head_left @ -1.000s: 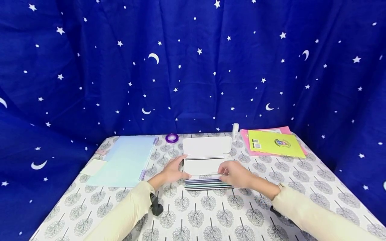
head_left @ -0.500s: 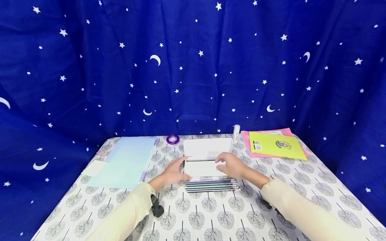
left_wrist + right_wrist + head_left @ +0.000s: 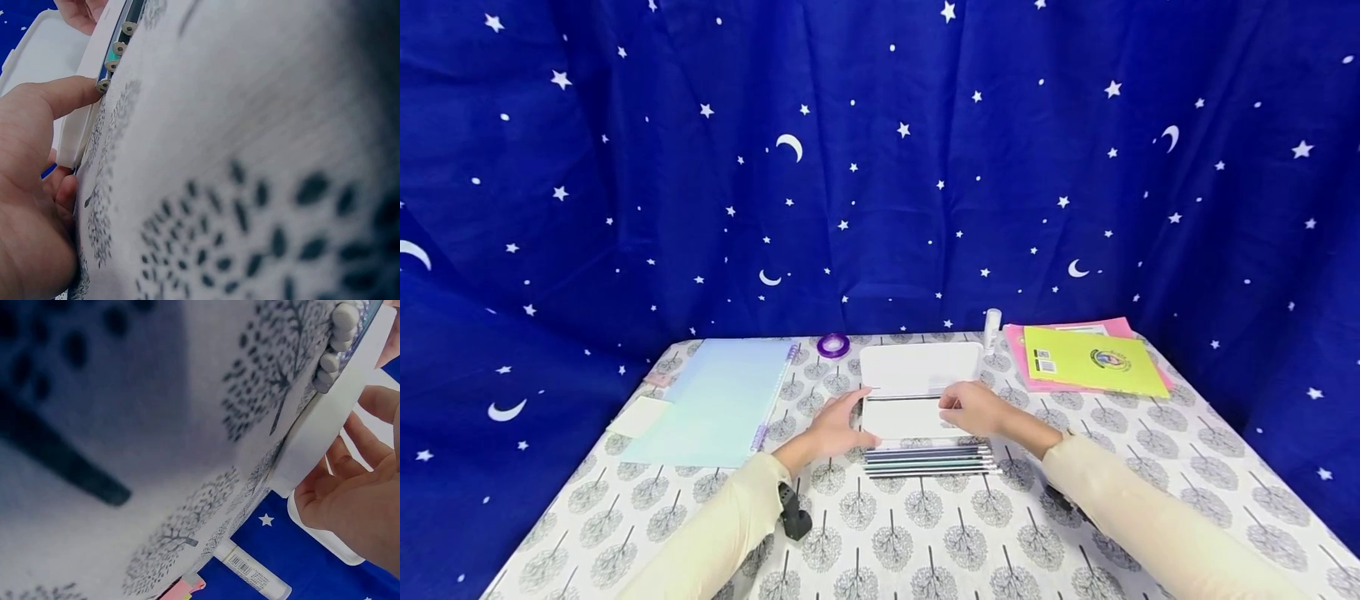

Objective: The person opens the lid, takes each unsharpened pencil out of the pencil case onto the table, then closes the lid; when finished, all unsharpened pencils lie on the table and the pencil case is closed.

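Observation:
A white pencil case [image 3: 901, 419] lies with its hinged lid [image 3: 917, 369] tipped back, and a dark pencil [image 3: 904, 398] runs along the inside by the hinge. My left hand [image 3: 835, 427] grips the case's left end, thumb at the front corner and forefinger at the back one. In the left wrist view that thumb [image 3: 78, 94] comes up to the ends of the pencils. My right hand [image 3: 976, 408] is over the right part of the case with bent fingers; the case wall hides its fingertips in the right wrist view. Several pencils [image 3: 925, 461] lie side by side in front.
On the left, a pale blue spiral notebook [image 3: 715, 404] lies beside a cream paper pad [image 3: 638, 417]. Purple tape [image 3: 833, 346] and an upright white tube [image 3: 992, 331] stand behind. A yellow-green booklet [image 3: 1090, 360] rests on pink ones [image 3: 1022, 367] at right. A starry curtain closes the back.
My right hand has moved from the case's front edge, near the pencils, back over its inside, and its fingers have drawn closer together. My left hand has stayed at the left end.

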Motion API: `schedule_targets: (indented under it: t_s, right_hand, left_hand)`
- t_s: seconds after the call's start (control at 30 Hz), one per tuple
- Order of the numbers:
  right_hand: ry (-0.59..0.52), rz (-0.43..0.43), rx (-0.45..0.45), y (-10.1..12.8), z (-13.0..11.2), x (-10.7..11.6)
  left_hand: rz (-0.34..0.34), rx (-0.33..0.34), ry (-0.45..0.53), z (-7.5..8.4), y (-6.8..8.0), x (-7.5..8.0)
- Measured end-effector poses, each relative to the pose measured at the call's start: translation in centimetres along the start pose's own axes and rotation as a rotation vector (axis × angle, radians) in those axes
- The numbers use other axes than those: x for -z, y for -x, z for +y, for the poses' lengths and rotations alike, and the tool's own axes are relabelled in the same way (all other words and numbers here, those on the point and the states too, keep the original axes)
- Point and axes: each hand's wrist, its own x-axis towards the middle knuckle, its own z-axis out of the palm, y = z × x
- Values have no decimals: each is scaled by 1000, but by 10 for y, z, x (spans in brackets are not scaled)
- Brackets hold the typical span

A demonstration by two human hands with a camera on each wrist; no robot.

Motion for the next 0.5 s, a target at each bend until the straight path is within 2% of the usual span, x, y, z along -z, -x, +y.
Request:
schedule_targets:
  t_s: [0.23,0.5]
  right_hand:
    - [26,-50,16,-6,0,-2]
    - [48,-60,-18,-8,1,-3]
  left_hand:
    - [0,-2,4,1,1,1]
    - [-3,-7,-7,3,2,2]
